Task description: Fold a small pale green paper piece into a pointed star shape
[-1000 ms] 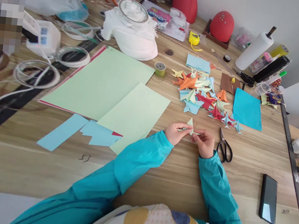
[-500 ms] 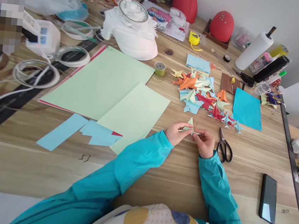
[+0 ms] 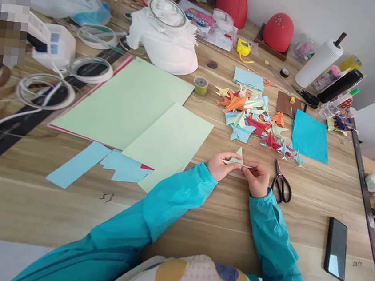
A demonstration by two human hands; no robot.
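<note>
A small pale green folded paper figure [image 3: 240, 154] is pinched between my two hands, low over the wooden table. My left hand [image 3: 221, 165] grips its left side with thumb and fingers. On the other side my right hand [image 3: 257, 177] pinches a pointed flap. Part of the folded paper is hidden by my fingers. Just beyond lies a pile of folded paper figures [image 3: 236, 104] in orange, red, blue and pale green. Black-handled scissors [image 3: 281, 184] rest right of my right hand, blades pointing away.
Pale green paper sheets [image 3: 170, 138] and blue paper strips [image 3: 78, 165] lie to the left. A turquoise paper stack [image 3: 310, 136] is on the right, with a phone [image 3: 336, 249] nearer the front edge. Behind stand a thread spool [image 3: 200, 86] and a yellow tape measure [image 3: 243, 48].
Both hands stay almost in place on the folded paper. My left fingers have shifted very slightly, and the paper's side flaps look a little more spread.
</note>
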